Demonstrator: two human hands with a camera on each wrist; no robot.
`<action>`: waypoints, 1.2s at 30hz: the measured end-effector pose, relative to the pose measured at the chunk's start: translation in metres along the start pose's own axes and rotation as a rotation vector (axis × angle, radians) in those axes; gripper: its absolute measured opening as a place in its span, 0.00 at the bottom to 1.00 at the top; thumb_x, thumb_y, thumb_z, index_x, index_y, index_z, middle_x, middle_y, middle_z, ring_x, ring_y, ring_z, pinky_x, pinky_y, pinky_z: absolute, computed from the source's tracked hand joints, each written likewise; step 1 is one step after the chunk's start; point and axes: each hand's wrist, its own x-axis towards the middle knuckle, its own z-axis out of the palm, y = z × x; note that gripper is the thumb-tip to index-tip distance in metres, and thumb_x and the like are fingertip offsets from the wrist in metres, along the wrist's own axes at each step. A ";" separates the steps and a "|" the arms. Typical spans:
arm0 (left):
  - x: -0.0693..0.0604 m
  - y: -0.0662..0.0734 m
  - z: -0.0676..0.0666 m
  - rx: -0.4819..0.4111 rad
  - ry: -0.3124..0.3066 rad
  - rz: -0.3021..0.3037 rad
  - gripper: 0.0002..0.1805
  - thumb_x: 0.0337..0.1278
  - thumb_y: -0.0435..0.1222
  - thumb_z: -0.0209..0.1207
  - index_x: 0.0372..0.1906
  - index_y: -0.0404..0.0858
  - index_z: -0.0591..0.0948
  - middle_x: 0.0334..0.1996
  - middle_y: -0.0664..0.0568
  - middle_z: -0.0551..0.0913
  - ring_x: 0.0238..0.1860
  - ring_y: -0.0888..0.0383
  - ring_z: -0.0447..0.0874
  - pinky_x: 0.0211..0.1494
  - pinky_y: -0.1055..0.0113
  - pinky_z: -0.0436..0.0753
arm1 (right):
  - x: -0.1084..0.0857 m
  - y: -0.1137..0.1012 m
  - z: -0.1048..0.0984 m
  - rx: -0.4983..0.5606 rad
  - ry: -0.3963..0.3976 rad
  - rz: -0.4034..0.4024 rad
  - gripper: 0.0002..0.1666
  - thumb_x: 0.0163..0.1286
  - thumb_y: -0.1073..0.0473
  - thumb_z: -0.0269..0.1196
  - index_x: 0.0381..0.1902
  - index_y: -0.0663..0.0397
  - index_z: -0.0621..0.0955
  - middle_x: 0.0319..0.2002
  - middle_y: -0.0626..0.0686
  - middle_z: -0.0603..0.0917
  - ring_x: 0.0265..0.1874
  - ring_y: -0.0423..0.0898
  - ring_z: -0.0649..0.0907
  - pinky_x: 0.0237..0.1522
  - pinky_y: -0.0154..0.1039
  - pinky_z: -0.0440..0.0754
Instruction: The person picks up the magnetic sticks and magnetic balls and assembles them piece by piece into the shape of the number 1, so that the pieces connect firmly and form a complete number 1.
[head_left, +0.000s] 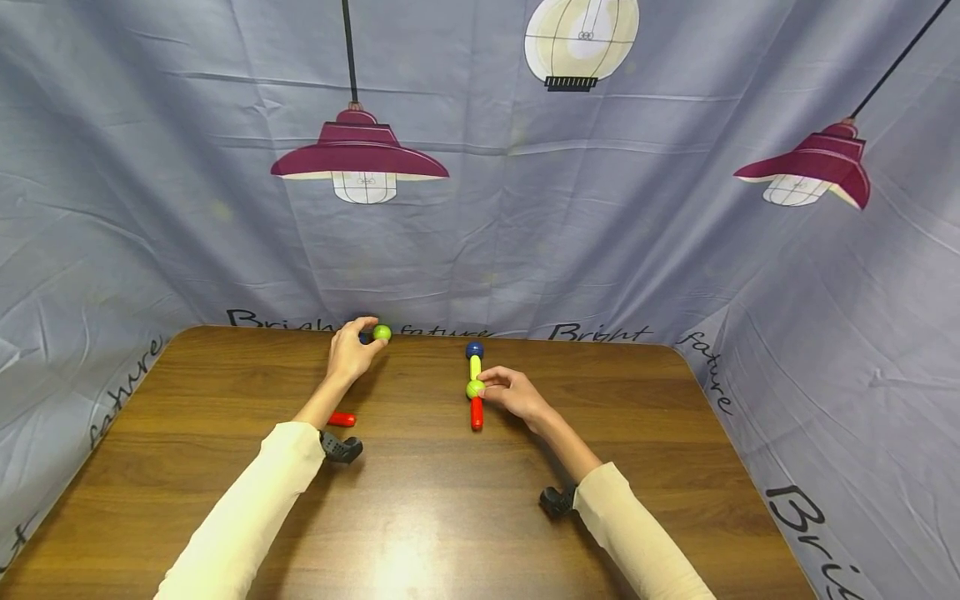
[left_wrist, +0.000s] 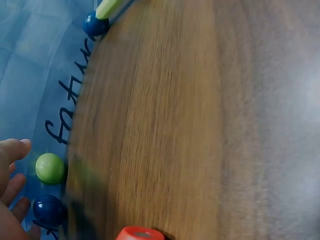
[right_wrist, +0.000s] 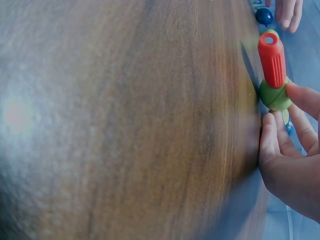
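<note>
At the table's back edge my left hand reaches beside a loose green ball. Its fingers are spread, with a small gap to that ball in the left wrist view. Close by is a blue ball, partly behind the hand in the head view. My right hand pinches another green ball between thumb and fingers. A ridged red rod joins this ball on the near side, a yellow-green rod on the far side. A blue ball caps the far end.
Another red rod lies on the wooden table, near the left wrist and partly hidden by the forearm. Behind the table's back edge hangs a grey-blue printed curtain, which continues along both sides.
</note>
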 end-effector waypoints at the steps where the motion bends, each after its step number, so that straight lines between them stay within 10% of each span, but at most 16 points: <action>1: 0.001 -0.001 0.000 0.005 -0.006 -0.005 0.26 0.62 0.36 0.66 0.63 0.34 0.76 0.61 0.36 0.76 0.65 0.36 0.67 0.68 0.44 0.65 | 0.000 0.000 0.000 0.000 0.000 0.001 0.17 0.65 0.69 0.67 0.52 0.65 0.81 0.44 0.55 0.85 0.45 0.45 0.83 0.46 0.35 0.80; 36: 0.018 -0.010 0.013 0.203 -0.030 -0.015 0.24 0.62 0.38 0.67 0.62 0.37 0.78 0.60 0.36 0.77 0.63 0.36 0.69 0.71 0.40 0.57 | 0.000 0.001 -0.001 0.014 -0.003 -0.003 0.18 0.65 0.70 0.66 0.52 0.66 0.81 0.45 0.54 0.85 0.43 0.44 0.83 0.46 0.34 0.80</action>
